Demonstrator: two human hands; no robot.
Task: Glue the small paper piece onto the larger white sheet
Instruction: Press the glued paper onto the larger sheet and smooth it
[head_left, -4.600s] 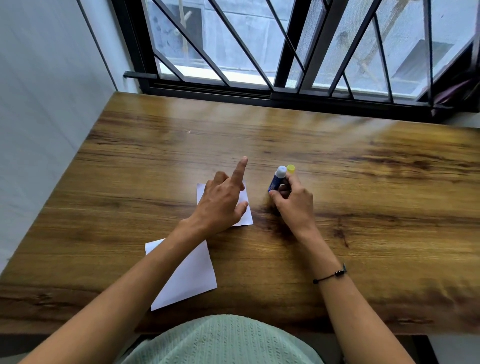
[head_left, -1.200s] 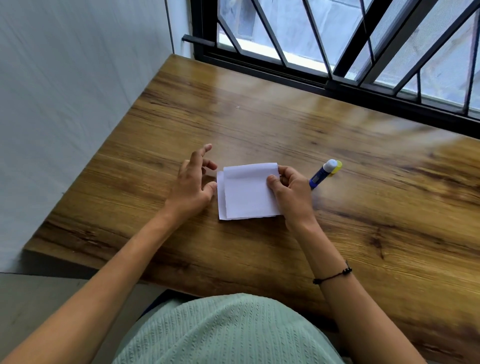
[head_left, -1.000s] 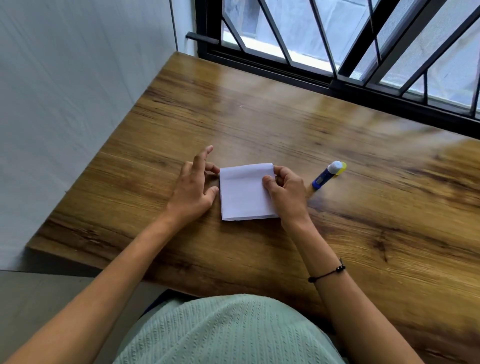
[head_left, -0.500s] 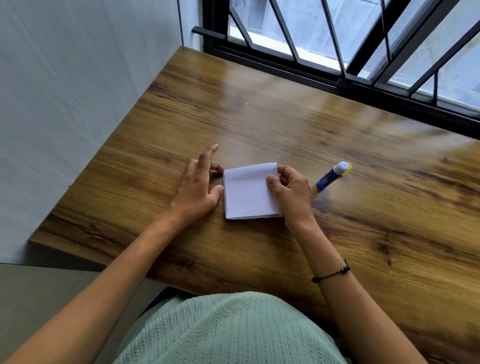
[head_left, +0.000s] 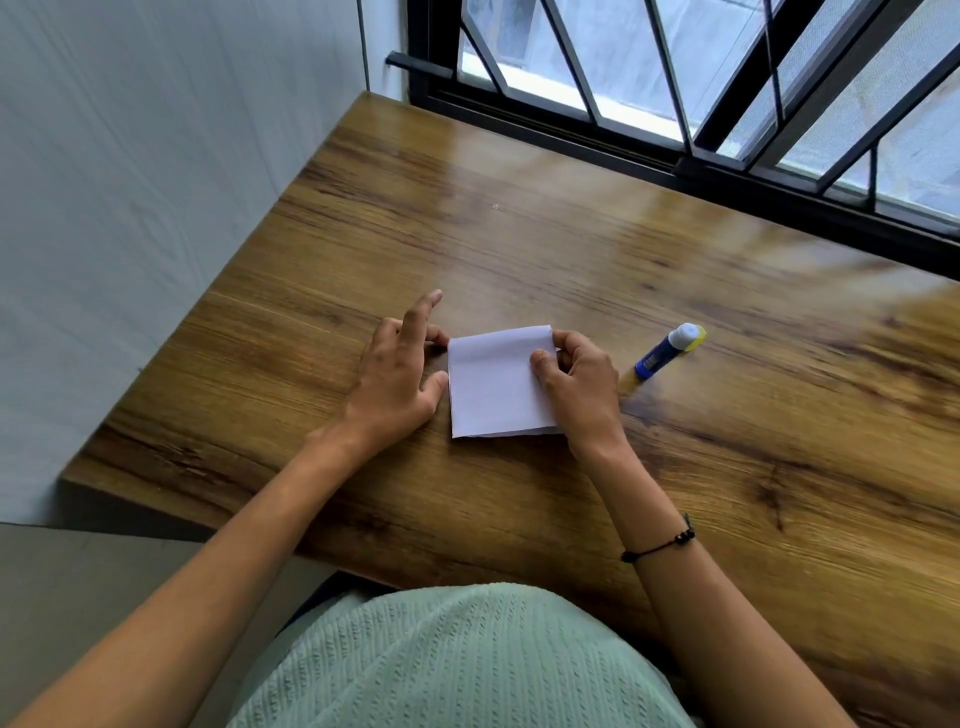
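A white paper stack (head_left: 493, 387) lies flat on the wooden table (head_left: 727, 441), and I cannot tell the small piece from the larger sheet. My right hand (head_left: 579, 387) presses its thumb and fingers on the paper's right edge. Flat on the table, my left hand (head_left: 397, 374) has spread fingers and touches the left edge with thumb and fingertip. A blue glue stick (head_left: 667, 351) with a white and yellow end lies on its side to the right, apart from both hands.
A white wall (head_left: 156, 182) borders the table on the left. A black barred window (head_left: 701, 93) runs along the far edge. The table's near edge is close to my body.
Earlier, one sheet stuck out to the left under the other; now the edges line up as one stack. Both hands have stayed at the paper's sides. The glue stick was let go before that.
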